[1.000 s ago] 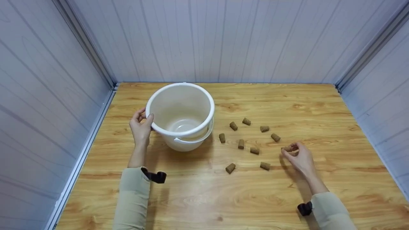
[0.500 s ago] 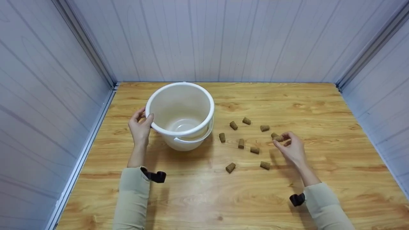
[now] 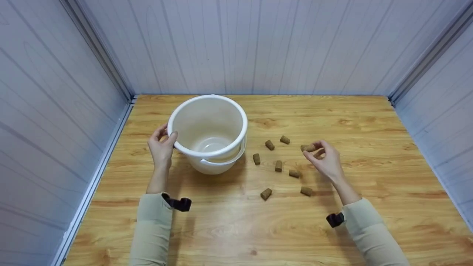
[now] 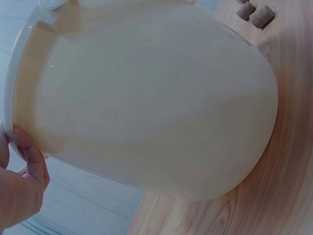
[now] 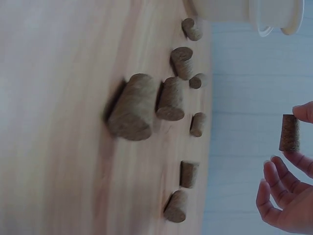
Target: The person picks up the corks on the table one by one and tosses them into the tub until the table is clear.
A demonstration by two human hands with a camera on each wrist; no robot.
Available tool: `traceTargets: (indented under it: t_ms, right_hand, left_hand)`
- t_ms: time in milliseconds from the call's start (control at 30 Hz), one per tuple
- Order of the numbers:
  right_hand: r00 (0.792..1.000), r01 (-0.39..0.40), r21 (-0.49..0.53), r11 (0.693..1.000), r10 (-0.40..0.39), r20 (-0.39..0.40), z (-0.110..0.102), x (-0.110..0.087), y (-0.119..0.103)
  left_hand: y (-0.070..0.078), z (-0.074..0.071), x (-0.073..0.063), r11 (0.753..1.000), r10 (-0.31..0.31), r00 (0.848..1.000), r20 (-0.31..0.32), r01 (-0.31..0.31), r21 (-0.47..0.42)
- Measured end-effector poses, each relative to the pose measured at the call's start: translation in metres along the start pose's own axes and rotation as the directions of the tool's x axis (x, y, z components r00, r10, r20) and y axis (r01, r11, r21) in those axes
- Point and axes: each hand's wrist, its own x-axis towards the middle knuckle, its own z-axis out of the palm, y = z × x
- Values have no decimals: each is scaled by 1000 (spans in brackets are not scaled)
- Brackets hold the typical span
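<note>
A white bucket (image 3: 207,162) stands upright on the left of the wooden table, its handle (image 3: 225,162) hanging at the front right. My left hand (image 3: 161,149) grips the bucket's rim on its left side, thumb over the edge; in the left wrist view the fingers curl under that rim. Between thumb and forefinger, my right hand (image 3: 328,164) pinches a cork (image 5: 289,133), raised above the table. In the head view this cork overlaps another one lying behind it. Several tapered corks, such as one cork (image 3: 266,194) near the front, lie scattered right of the bucket.
Pale panelled walls (image 3: 236,48) enclose the wooden table (image 3: 221,229) at the back and both sides. The bucket's inside bottom (image 3: 211,145) shows bare. A dark wrist camera (image 3: 335,220) sits at the right cuff, another wrist camera (image 3: 180,204) at the left.
My right hand has carried its cork leftward and away from me, passing over another cork on the table. The left hand and bucket have stayed in place.
</note>
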Motion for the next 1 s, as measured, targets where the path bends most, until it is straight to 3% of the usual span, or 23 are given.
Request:
traceTargets:
  t_ms: [267, 700, 1000]
  right_hand:
    - [998, 61, 41, 997, -62, 17, 11, 13, -25]
    - [991, 97, 159, 982, -110, 74, 31, 31, -68]
    - [988, 104, 177, 979, -122, 98, 47, 42, -90]
  left_hand:
    - [-1, -1, 0, 1000, -3, 1000, -5, 3, -9]
    - [-3, -1, -1, 1000, 24, 1000, 11, -24, 2]
    - [-2, 0, 0, 1000, 19, 1000, 1, -19, 4]
